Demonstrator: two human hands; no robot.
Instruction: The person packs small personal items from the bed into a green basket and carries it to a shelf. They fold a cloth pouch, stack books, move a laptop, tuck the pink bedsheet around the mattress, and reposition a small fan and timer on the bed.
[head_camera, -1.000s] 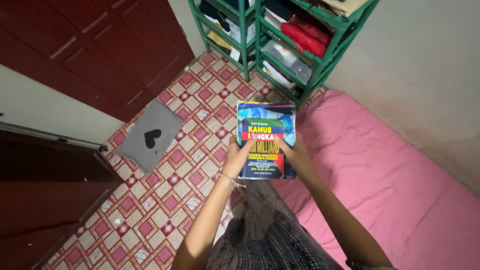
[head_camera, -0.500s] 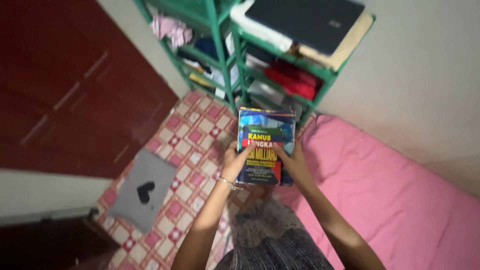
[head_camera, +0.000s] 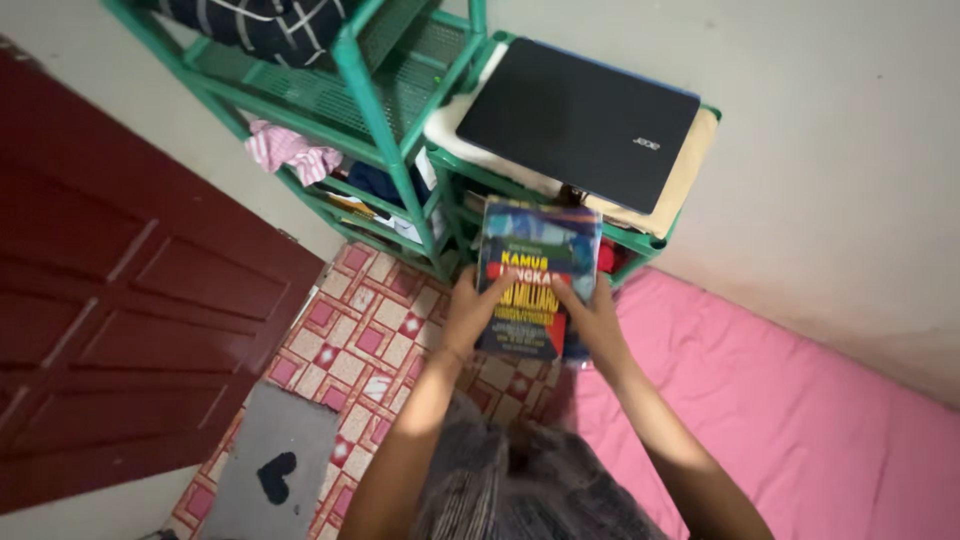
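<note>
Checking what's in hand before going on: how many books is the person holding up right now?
1 book, held by its sides between the left hand and right hand, in front of the green shelf rack. Another could be hidden behind it.

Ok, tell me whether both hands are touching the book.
Touching. The head view shows the left hand gripping the book's left edge and the right hand its right edge, fingers over the cover.

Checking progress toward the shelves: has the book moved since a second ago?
Yes. The book rose from near the floor tiles toward the green rack.
</note>
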